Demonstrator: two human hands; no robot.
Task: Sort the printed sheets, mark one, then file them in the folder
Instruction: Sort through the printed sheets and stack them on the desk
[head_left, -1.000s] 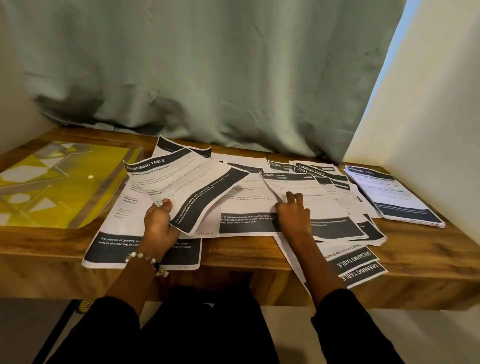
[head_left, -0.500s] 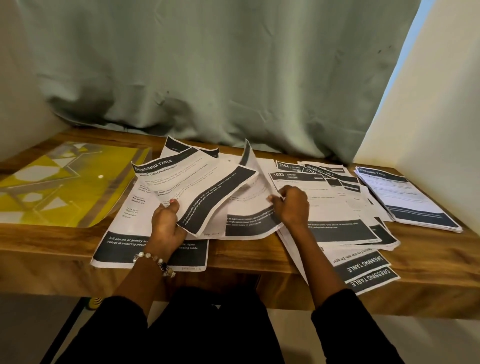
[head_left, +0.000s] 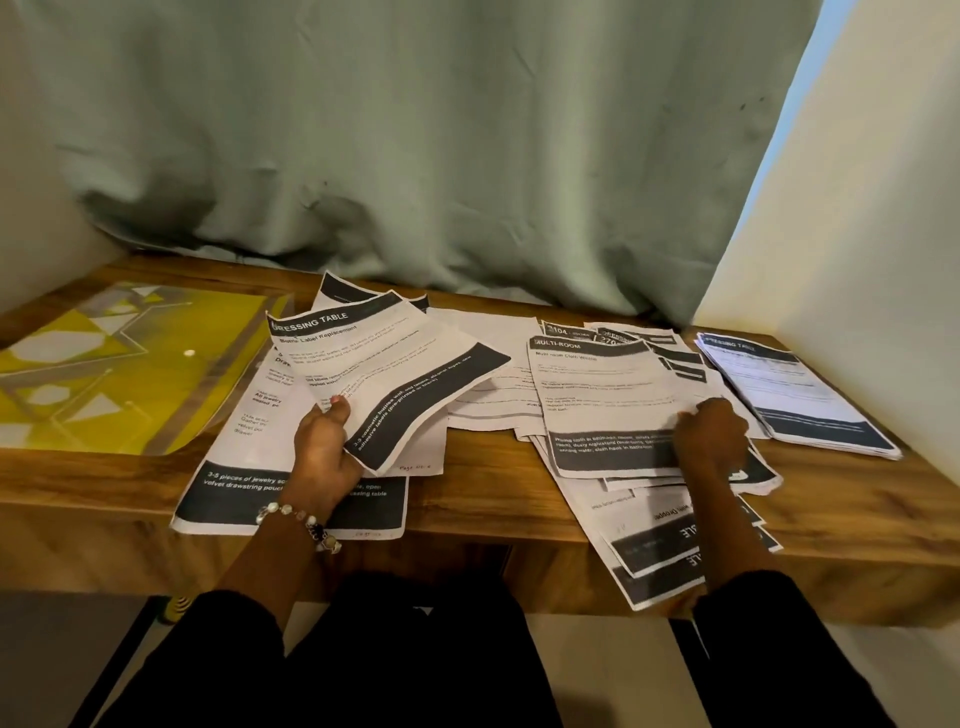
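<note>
Sorting is mid-step, nothing marked or filed yet by the look of it. Landmark for everything below: the MULTI-ROOM sheet (head_left: 605, 405).

Nearest the person, two upside-down sheets (head_left: 670, 551) hang over the tabletop (head_left: 493, 488) edge, just below the landmark.

Right hand (head_left: 714, 434) sits on the landmark's lower right corner, fingers curled at the paper edge; pinching or just pressing, can't tell. A second ago this hand was flat on a different sheet nearer the middle; half a second ago it was lifting a page there. Now the MULTI-ROOM sheet lies on top of the right-hand spread, so one more page looks sorted onto that heap.

Left hand (head_left: 324, 452), well left of the landmark, grips the DRESSING TABLE bundle (head_left: 384, 374) by its lower left corner, thumb on top, pages fanned and raised off the tabletop. Grip unchanged across all three frames. Under that hand lies a flat sheet with a jewelry line (head_left: 249, 493).

Between bundle and landmark: a loose pale sheet (head_left: 493, 384).

Right of the landmark, a neat stack (head_left: 795, 395) near the wall. Looks like a finished category.

Far left of the landmark: yellow folder (head_left: 124, 364), closed, flat, untouched.

Behind it all, the green curtain (head_left: 415, 130).

No pen visible, so the marking step needs a tool I can't locate.
</note>
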